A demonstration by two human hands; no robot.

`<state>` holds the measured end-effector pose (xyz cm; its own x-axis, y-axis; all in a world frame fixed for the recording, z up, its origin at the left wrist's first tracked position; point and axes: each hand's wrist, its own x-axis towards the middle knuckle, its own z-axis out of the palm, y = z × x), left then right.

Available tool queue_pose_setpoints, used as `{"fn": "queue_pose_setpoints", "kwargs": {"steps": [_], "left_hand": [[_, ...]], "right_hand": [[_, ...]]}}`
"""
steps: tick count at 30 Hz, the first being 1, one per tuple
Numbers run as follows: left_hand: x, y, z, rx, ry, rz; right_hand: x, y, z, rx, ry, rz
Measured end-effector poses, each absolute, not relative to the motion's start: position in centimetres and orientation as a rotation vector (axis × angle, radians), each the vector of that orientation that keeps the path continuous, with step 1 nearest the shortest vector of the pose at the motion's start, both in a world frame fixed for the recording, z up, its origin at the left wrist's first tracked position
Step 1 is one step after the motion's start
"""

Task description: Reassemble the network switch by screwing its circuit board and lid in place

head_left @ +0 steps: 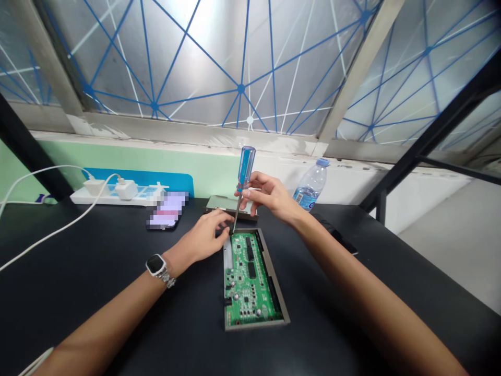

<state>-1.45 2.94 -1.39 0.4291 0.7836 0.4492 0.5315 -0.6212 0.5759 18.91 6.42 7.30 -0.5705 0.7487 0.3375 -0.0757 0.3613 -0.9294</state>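
Note:
A screwdriver [246, 166] with a clear blue handle stands nearly upright, tilted slightly, in the fingers of my right hand [270, 196]. Its tip meets the far left corner of a green circuit board [245, 282], which lies in a shallow metal frame [275, 277] on the table. My left hand [206, 235] rests at that same corner, thumb and fingers curved and somewhat apart beside the screwdriver's shaft. Whether these fingertips touch the shaft or only the frame, I cannot tell. A screw under the tip is too small to make out.
Behind the board lies a flat metal panel [230, 203]. A phone [168, 210] and a white power strip [113, 194] with plugs and cables are on the left. To the right are a water bottle [311, 185] and a dark flat object [337, 236]. The black table [188, 318] meets the wall.

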Motion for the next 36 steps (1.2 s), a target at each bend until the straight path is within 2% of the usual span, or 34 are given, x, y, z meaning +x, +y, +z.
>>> {"fn": "queue_pose_setpoints", "kwargs": {"steps": [5,27,36], "left_hand": [[-2.0,3.5,-1.8,2.462,1.174,0.852],[-2.0,3.6,-1.9,2.502,1.268,0.772],[-2.7,3.1,-0.4,2.553,1.241,0.667]], "right_hand": [[18.8,6.5,7.2,-0.560,-1.836,1.264],[18.5,6.4,6.9,-0.520,-1.816,1.289],[18.4,5.8,7.5,-0.613,-1.832,1.351]]}}
